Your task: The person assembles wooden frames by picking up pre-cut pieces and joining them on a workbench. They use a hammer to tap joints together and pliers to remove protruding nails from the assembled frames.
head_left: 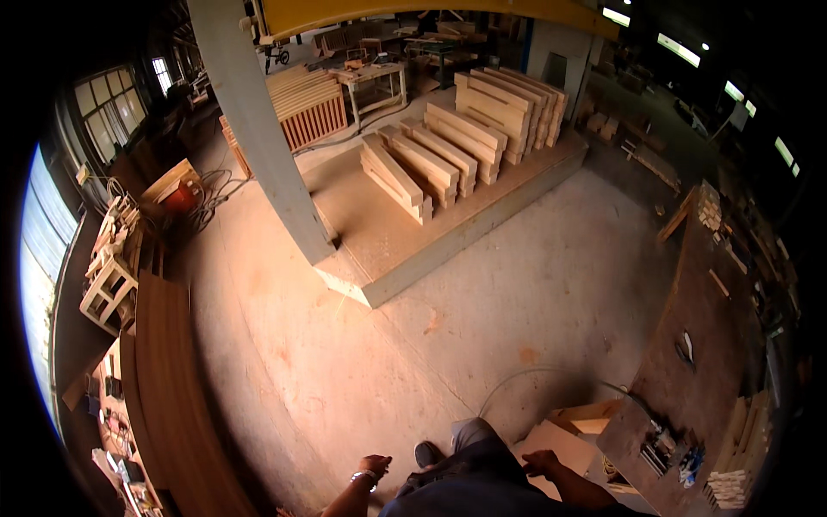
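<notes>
My left hand (375, 466) hangs by my left side, its fingers loosely curled in with nothing visible in them. A metal-banded watch (365, 476) sits on that wrist. On the other side of my body, my right hand (542, 464) hangs with bent fingers slightly apart and holds nothing I can see. It is nearest to a flat tan board (558, 448) lying low at my right. One shoe (426, 454) and a trouser leg show on the concrete floor (413, 370) between the hands.
Ahead, stacks of pale timber beams (444, 164) stand on a low platform (366, 233) beside a grey post (267, 129). A workbench (689, 345) with tools (685, 452) runs along my right. Long brown boards (172, 388) lie at left. A hose (517, 372) crosses the floor.
</notes>
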Available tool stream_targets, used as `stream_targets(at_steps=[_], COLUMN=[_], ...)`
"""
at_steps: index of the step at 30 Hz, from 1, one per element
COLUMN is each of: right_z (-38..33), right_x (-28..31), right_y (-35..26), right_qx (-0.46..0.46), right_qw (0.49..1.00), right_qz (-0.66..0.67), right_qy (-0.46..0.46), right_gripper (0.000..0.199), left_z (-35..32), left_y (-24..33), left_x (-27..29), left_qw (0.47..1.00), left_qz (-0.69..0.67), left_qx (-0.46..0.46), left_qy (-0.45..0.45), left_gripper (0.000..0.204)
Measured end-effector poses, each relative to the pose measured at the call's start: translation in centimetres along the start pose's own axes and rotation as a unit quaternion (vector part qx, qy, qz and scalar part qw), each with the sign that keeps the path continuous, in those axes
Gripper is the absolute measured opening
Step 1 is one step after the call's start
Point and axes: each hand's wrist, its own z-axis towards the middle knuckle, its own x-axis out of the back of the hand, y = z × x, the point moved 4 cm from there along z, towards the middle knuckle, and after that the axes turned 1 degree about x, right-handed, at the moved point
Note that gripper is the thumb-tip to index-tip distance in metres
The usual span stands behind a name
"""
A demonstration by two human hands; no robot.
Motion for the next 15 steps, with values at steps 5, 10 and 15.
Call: stream_targets(at_steps=[5, 10, 15], right_z=[8.5, 13.2, 16.5], right_x=[2.5, 6.6, 16.2], right_y=[-1.6, -10.9, -29.0], right_qx=[0.011, -0.069, 0.053], right_qw=[0.974, 0.997, 0.997], right_qz=[-0.215, 0.003, 0.047], right_qy=[-0.065, -0.038, -0.02], right_gripper=[0.04, 0.036, 0.04], left_z=[3.8, 6.6, 10.3], left_y=[7.7, 16.9, 27.0], left_x=[-3.2, -2.0, 0.2], left_qw=[0.991, 0.963, 0.965], left_qz=[-0.096, 0.248, 0.256], left_qx=[-0.025, -0.066, -0.056], left_qy=[-0.094, -0.082, -0.003], left_gripper=[0.039, 0.041, 0.048])
